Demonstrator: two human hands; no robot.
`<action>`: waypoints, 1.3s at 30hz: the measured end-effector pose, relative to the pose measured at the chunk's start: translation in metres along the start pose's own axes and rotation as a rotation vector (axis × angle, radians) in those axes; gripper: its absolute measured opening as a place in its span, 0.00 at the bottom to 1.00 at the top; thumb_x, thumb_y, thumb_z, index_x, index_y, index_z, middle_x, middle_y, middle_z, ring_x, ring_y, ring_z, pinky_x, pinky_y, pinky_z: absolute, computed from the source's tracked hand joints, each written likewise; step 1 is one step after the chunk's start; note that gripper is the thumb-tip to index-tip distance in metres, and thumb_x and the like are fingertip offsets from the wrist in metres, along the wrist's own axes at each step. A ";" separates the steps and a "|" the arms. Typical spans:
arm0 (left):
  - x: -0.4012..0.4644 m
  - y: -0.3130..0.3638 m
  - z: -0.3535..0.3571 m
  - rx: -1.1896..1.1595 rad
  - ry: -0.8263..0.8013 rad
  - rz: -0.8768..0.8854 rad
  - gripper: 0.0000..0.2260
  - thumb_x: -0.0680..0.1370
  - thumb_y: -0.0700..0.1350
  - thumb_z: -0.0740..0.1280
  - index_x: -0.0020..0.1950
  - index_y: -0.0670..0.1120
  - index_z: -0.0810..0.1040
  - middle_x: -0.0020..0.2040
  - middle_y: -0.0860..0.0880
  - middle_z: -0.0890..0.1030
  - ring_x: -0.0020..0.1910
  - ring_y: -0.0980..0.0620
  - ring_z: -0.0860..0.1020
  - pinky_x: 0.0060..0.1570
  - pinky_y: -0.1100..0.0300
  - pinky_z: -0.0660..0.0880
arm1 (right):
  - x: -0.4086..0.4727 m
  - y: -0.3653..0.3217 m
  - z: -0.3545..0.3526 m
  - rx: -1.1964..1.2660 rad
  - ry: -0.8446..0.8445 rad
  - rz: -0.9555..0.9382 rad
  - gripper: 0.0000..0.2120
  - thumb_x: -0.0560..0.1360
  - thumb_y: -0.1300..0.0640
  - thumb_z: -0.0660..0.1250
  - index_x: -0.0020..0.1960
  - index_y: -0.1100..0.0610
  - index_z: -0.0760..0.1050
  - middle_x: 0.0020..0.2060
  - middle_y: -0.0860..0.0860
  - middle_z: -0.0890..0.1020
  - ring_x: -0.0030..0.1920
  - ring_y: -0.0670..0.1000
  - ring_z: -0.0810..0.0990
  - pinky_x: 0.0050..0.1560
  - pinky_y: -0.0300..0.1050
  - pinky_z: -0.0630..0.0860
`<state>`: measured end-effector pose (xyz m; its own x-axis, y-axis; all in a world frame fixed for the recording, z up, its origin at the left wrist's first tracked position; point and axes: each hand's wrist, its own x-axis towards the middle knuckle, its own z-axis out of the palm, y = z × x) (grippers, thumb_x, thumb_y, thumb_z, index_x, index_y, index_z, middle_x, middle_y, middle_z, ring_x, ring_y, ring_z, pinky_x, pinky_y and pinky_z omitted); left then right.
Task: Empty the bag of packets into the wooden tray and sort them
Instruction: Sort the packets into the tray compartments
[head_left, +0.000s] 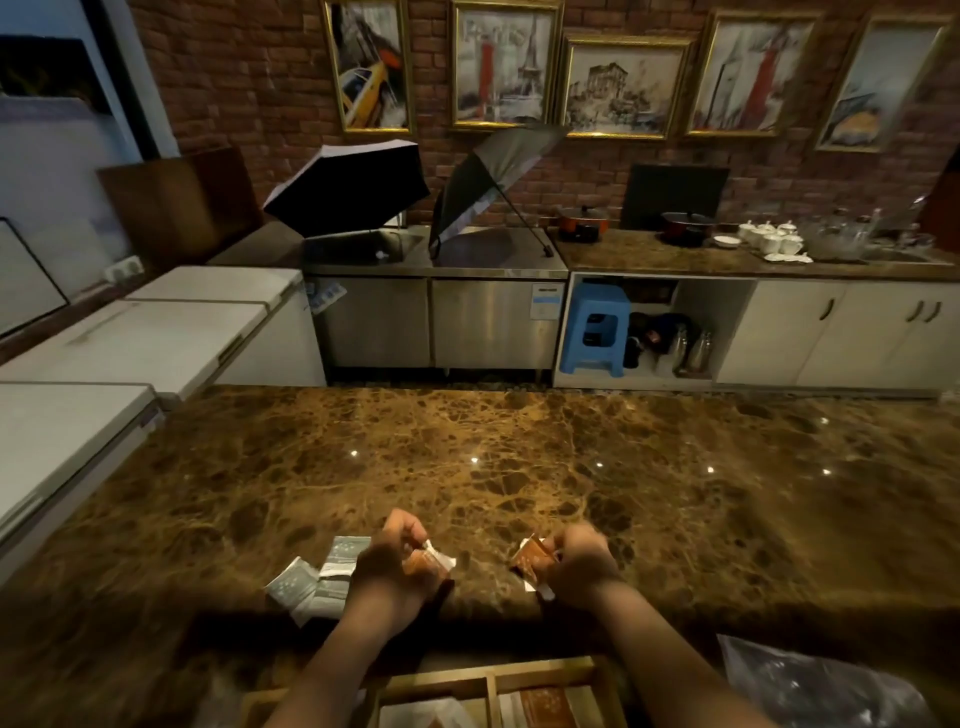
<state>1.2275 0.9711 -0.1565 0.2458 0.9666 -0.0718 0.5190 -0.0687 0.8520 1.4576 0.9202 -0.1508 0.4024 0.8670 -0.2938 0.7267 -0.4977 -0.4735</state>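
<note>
Two hands over brown marbled stone counter (519, 452): left hand (395, 564) and right hand (584, 571) each clamped on small orange-brown paper packets (530, 558). Divided wooden tray (488, 675) below, partly filled; grey-white packets (317, 582) loose beside left hand. Risk: mixed kinds misfiled from hurried handfuls.

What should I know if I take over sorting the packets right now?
Left hand: holding an orange and white packet over the marble counter.
Right hand: holding orange packets.
Grey packets: a small pile on the counter, left of the left hand.
Wooden tray: at the bottom edge, below the arms, with packets already in at least two compartments.
Plastic bag: lying at the lower right; I cannot tell if it is empty.
Done: some packets are in the tray.
Left: put the held packets and the grey pile into matching compartments, then check the bag.
</note>
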 end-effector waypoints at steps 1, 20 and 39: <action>-0.003 0.003 -0.004 -0.056 0.001 -0.015 0.13 0.63 0.41 0.67 0.41 0.56 0.72 0.35 0.48 0.80 0.33 0.42 0.80 0.36 0.43 0.79 | -0.001 -0.001 0.004 -0.055 0.004 -0.010 0.13 0.78 0.51 0.68 0.61 0.52 0.78 0.64 0.54 0.75 0.66 0.56 0.73 0.68 0.48 0.72; -0.063 0.028 -0.042 -0.124 -0.056 -0.013 0.12 0.72 0.32 0.74 0.49 0.48 0.84 0.46 0.48 0.86 0.47 0.52 0.84 0.40 0.67 0.79 | -0.036 -0.003 -0.008 0.390 0.158 -0.195 0.10 0.75 0.65 0.72 0.41 0.52 0.78 0.38 0.48 0.81 0.42 0.48 0.79 0.41 0.34 0.76; -0.146 0.014 -0.023 0.361 -0.029 0.240 0.10 0.70 0.56 0.72 0.45 0.60 0.72 0.47 0.59 0.78 0.44 0.61 0.78 0.41 0.66 0.74 | -0.139 -0.021 0.010 0.388 0.099 -0.707 0.06 0.72 0.66 0.69 0.44 0.56 0.79 0.43 0.49 0.82 0.45 0.49 0.81 0.47 0.55 0.80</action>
<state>1.1805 0.8349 -0.1221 0.4148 0.9057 0.0877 0.6962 -0.3780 0.6103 1.3813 0.8101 -0.1087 -0.0193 0.9684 0.2487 0.5900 0.2119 -0.7791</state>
